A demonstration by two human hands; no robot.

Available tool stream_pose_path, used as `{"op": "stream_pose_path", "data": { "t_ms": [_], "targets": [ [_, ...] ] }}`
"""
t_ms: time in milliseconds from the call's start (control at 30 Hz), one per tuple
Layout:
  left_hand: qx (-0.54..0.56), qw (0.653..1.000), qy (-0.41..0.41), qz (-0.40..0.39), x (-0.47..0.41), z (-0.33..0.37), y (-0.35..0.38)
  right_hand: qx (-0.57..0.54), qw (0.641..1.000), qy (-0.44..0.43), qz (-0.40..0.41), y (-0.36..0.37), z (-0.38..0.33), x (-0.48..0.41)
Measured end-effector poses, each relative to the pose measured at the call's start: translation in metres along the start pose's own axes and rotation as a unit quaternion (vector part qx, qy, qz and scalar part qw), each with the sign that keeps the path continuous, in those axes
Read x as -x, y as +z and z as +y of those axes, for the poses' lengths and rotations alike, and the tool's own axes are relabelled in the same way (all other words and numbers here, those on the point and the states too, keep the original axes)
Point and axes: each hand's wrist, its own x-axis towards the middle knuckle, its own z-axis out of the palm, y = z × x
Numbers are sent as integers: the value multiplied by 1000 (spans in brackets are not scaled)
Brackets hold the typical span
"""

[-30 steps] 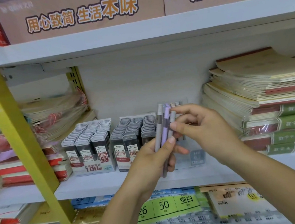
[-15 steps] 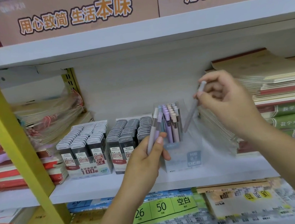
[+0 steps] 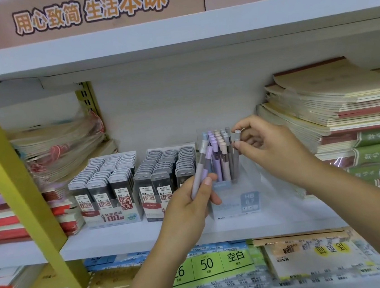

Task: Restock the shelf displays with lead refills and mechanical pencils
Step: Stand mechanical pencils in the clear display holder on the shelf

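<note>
The right hand [image 3: 269,145] is pinching a slim grey mechanical pencil [image 3: 236,160] upright between fingers [image 3: 243,146] and thumb, its lower end inside the clear plastic display box [image 3: 238,205] below them. The left hand [image 3: 189,205] is gripping two lilac mechanical pencils [image 3: 199,171], curled fingers just left of that box.

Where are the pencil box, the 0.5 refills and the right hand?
pencil box [image 3: 234,208]: head view, clear front wall, low down.
0.5 refills [image 3: 100,189]: head view, middle front pack.
right hand [image 3: 272,144]: head view, back of hand.

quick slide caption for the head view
Right hand pinches a grey pencil at the clear pencil box; left hand grips spare pencils.
</note>
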Motion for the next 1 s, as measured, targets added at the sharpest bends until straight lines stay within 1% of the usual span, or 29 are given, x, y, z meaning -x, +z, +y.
{"op": "stream_pose_path", "data": {
  "t_ms": [67,167,200,367,600,733,767,867,900,967,1000],
  "targets": [
    [-3,1000,-2,2,0,0,0,2,1000,8,21,-1,5,-3],
    [-10,1000,-8,7,0,0,-1,4,996,14,88,-7,11,-14],
    [-10,1000,-9,8,0,1,-1,14,996,13,90,-7,13,-18],
    [-15,1000,-8,8,1,2,-1,54,997,18,42,5,23,-22],
    [-21,1000,-6,4,0,2,-1,100,994,33,19,7,24,-22],
    [-18,1000,-9,2,0,3,0,209,977,6,35,14,26,-28],
    [-16,1000,-9,3,-1,3,0,221,975,9,35,15,26,-29],
    [7,1000,-13,-6,1,4,0,220,974,52,4,16,25,-32],
    [18,1000,-13,-11,2,6,0,213,975,60,8,15,23,-31],
    [30,999,-11,-27,3,9,-2,180,980,53,65,11,10,-23],
    [39,998,-11,-39,4,11,-2,141,984,49,96,9,1,-16]
  ]
}}
